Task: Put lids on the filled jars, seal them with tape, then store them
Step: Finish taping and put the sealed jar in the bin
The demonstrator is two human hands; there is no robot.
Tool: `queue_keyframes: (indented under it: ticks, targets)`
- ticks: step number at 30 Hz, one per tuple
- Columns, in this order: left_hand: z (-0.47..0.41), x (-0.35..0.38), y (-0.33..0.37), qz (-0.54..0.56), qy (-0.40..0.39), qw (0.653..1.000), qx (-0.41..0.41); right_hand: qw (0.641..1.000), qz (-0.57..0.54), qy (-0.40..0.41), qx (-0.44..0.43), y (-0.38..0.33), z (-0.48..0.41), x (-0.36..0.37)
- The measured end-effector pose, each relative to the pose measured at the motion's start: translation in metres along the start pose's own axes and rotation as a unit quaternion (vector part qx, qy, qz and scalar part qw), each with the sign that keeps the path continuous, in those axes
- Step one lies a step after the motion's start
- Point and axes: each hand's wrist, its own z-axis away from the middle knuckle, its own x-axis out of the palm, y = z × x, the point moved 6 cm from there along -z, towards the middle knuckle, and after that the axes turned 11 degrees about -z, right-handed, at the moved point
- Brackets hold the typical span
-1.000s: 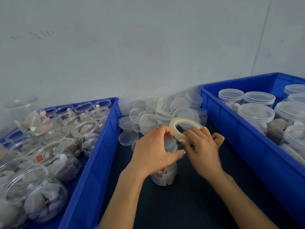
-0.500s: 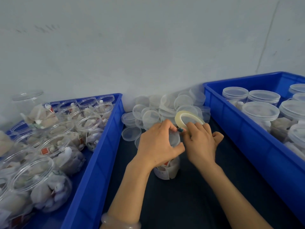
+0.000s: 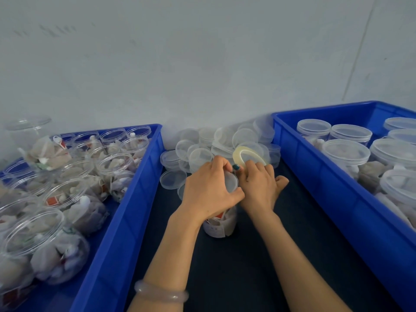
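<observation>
A clear plastic jar (image 3: 221,224) is standing upright on the dark mat (image 3: 247,266) in the centre of the frame, packed with pale pouches and a scrap of red showing through its wall. A translucent round lid (image 3: 231,182) is sitting on its mouth. The left hand (image 3: 208,192), a pale bangle (image 3: 161,293) on its wrist, is gripping the top of the jar from the left, its fingers (image 3: 219,162) curling over the far edge of the lid and its thumb hooking round the near edge. Touching it on the right, the right hand (image 3: 258,188) is pinching a thin yellowish roll of tape (image 3: 244,154); its fingers (image 3: 254,166) are curling onto the roll's near edge, while the rest of the ring is tilting up beyond the fingertips, just above the lid's far rim. A heap of loose lids (image 3: 202,145) is lying against the wall behind both hands. A blue bin (image 3: 126,210) at the left is holding open filled jars, and another blue bin (image 3: 315,167) at the right is holding lidded ones.
</observation>
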Motion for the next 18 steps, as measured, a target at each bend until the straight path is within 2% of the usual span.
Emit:
queue_keyframes:
  ticks: [3,4,7,10,13,18]
  targets:
    - [0.013,0.0,0.007,0.02,0.025,0.999,0.035,0.998,0.021,-0.007,0.061,0.016,-0.024,-0.01]
    - [0.015,-0.002,0.005,0.029,0.029,0.999,0.035,0.999,0.014,-0.005,0.049,0.015,-0.032,-0.016]
    - [0.009,-0.003,-0.004,0.035,0.006,0.999,0.025,0.994,-0.014,0.002,-0.107,-0.012,-0.031,-0.024]
    - [0.002,-0.001,0.005,0.01,-0.003,0.999,0.047,0.99,-0.02,-0.067,-0.12,-0.01,-0.015,-0.02]
    - [0.0,0.002,0.006,0.025,0.004,1.0,0.017,0.986,0.043,-0.119,-0.11,0.018,0.005,-0.015]
    - [-0.005,0.005,0.004,0.055,-0.004,0.997,-0.059,0.97,0.156,-0.139,-0.125,0.037,0.037,-0.008]
